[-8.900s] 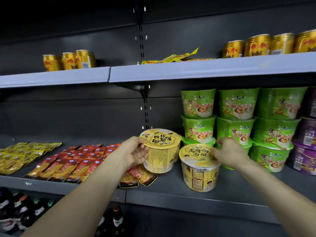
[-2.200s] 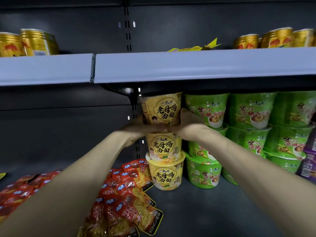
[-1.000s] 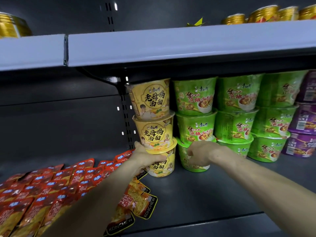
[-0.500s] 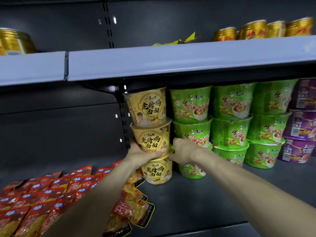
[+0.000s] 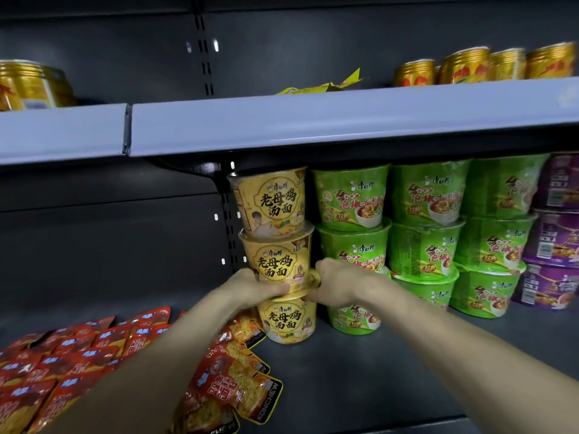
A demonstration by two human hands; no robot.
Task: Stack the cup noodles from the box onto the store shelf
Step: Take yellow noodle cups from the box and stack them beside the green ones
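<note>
Your left hand (image 5: 253, 286) and right hand (image 5: 338, 285) are clasping the middle yellow noodle cup (image 5: 277, 261), a film-wrapped, tapered paper tub, from either side at its narrow base. Your fingers are curling in just above the lid of the bottom yellow noodle cup (image 5: 288, 321). The cup is sitting at the centre of the frame in a three-high column on the dark grey lower shelf (image 5: 360, 380), and the top yellow noodle cup (image 5: 272, 203) is riding on it, close under the pale grey upper shelf (image 5: 313, 120). You are probably handling something light, thin-walled and easy to dent, with a slick wrap, so a gentle two-sided hold low on the wall looks safer than squeezing or tugging the lid rim, and the column is likely tippy. Green noodle cups (image 5: 423, 220) are standing just beside it on the right, with purple noodle cups (image 5: 554, 245) at the right edge. Red snack packets (image 5: 78, 349) are spreading across the lower left, and gold cans (image 5: 482, 65) are lining the top. Your right fingertips are hiding behind the cup, the supply box is lying out of frame, and the far-right labels are blurring.
</note>
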